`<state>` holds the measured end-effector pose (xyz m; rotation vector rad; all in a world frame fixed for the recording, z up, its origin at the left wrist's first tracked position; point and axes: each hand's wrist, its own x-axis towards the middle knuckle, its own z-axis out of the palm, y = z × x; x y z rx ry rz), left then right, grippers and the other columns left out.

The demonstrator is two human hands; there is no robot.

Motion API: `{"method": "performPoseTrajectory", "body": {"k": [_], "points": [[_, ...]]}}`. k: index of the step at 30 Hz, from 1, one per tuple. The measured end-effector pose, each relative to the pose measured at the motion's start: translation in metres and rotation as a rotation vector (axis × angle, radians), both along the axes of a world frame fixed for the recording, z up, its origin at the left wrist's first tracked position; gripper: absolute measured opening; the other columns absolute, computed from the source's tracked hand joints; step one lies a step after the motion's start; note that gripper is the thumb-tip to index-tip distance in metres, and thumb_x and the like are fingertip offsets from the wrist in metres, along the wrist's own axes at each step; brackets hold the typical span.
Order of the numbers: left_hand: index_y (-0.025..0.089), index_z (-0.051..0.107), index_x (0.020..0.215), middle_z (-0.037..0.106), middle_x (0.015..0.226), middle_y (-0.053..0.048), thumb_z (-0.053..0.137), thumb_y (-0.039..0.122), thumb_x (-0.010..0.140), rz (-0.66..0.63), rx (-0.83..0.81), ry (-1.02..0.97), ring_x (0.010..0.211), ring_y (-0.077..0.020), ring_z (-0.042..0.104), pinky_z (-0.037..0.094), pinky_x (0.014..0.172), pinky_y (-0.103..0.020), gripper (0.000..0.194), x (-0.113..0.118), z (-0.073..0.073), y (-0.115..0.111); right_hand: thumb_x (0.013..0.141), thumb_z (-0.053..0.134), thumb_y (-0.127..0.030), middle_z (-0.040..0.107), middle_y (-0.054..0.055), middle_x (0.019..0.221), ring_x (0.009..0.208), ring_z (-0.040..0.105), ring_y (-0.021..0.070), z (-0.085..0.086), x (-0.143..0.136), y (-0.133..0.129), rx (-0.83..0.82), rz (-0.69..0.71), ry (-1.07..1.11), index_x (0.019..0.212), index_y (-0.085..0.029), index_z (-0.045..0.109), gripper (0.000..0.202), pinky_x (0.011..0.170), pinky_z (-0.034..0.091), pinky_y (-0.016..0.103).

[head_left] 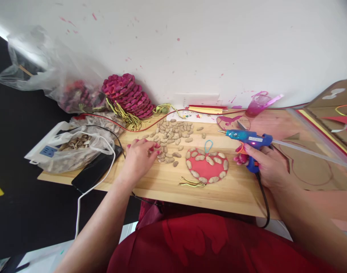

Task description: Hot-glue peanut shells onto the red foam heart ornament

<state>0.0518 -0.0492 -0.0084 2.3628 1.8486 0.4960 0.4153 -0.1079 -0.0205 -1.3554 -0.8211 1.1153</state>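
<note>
My right hand is wrapped round a blue glue gun, whose nozzle points left. At the left edge of a loose pile of peanuts is my left hand, its fingers curled and the thumb near the forefinger; what lies between the fingertips is too small to tell. Between the hands a red apple-shaped piece lies flat on the wooden table. Peanuts line its rim and a few sit inside near the top. It has a light blue loop on top and yellow-green strings at the lower left.
Stacked magenta peanut pieces stand behind my left hand. At left are a plastic bag of peanuts, a power strip and a black phone. A pink cup and cut cardboard are at right. Cables cross the table.
</note>
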Motion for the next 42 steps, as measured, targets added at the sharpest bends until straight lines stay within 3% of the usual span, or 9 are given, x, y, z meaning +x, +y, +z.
{"method": "performPoseTrajectory", "body": {"k": [5, 12, 20, 26, 30, 35, 42], "points": [[0.023, 0.078, 0.100, 0.075, 0.104, -0.011, 0.060, 0.030, 0.092, -0.005, -0.027, 0.057, 0.106, -0.0356, 0.061, 0.045, 0.085, -0.048, 0.021, 0.011, 0.000, 0.002, 0.068, 0.090, -0.046, 0.065, 0.004, 0.058, 0.057, 0.064, 0.0182, -0.001, 0.001, 0.000, 0.005, 0.007, -0.015, 0.068, -0.020, 0.074, 0.031, 0.058, 0.053, 0.030], [0.028, 0.078, 0.110, 0.075, 0.109, -0.009, 0.047, 0.019, 0.093, -0.032, -0.020, 0.021, 0.107, -0.0330, 0.062, 0.044, 0.083, -0.046, 0.036, 0.000, -0.002, 0.002, 0.064, 0.091, -0.053, 0.065, 0.003, 0.055, 0.056, 0.066, 0.0190, 0.000, 0.000, 0.000, -0.011, 0.018, -0.045, 0.071, -0.021, 0.077, 0.036, 0.056, 0.053, 0.029], [0.025, 0.078, 0.100, 0.076, 0.106, -0.010, 0.062, 0.028, 0.091, -0.008, -0.042, 0.063, 0.107, -0.0347, 0.061, 0.043, 0.087, -0.048, 0.019, 0.006, 0.000, 0.004, 0.065, 0.092, -0.052, 0.065, 0.003, 0.056, 0.054, 0.064, 0.0167, -0.002, 0.000, 0.000, -0.011, 0.007, -0.030, 0.073, -0.020, 0.077, 0.036, 0.058, 0.053, 0.028], [0.025, 0.077, 0.097, 0.074, 0.105, -0.012, 0.057, 0.019, 0.090, -0.055, -0.047, 0.092, 0.107, -0.0349, 0.059, 0.045, 0.086, -0.050, 0.022, 0.012, 0.002, 0.008, 0.066, 0.091, -0.051, 0.066, 0.002, 0.057, 0.057, 0.066, 0.0172, -0.002, 0.001, -0.001, -0.023, 0.006, -0.029, 0.073, -0.019, 0.075, 0.037, 0.058, 0.052, 0.028], [0.024, 0.076, 0.098, 0.074, 0.105, -0.012, 0.055, 0.021, 0.091, -0.098, -0.013, 0.093, 0.107, -0.0341, 0.059, 0.046, 0.088, -0.049, 0.022, 0.007, -0.001, 0.010, 0.069, 0.088, -0.051, 0.067, 0.001, 0.059, 0.055, 0.063, 0.0155, -0.002, 0.000, -0.001, 0.012, 0.026, -0.046, 0.073, -0.019, 0.071, 0.037, 0.056, 0.052, 0.027], [0.025, 0.075, 0.098, 0.075, 0.104, -0.010, 0.054, 0.024, 0.092, -0.112, 0.004, 0.107, 0.105, -0.0332, 0.060, 0.045, 0.086, -0.047, 0.022, 0.005, -0.003, 0.012, 0.064, 0.091, -0.052, 0.067, -0.001, 0.064, 0.054, 0.063, 0.0143, -0.001, -0.002, 0.000, 0.013, 0.003, -0.014, 0.077, -0.020, 0.070, 0.041, 0.058, 0.055, 0.028], [0.024, 0.075, 0.097, 0.074, 0.102, -0.011, 0.052, 0.021, 0.092, -0.126, 0.003, 0.135, 0.105, -0.0345, 0.059, 0.043, 0.081, -0.045, 0.024, 0.008, 0.000, 0.012, 0.064, 0.089, -0.059, 0.069, 0.001, 0.060, 0.054, 0.064, 0.0140, 0.002, -0.003, -0.001, -0.001, 0.022, -0.056, 0.073, -0.019, 0.071, 0.045, 0.055, 0.051, 0.025]]}}
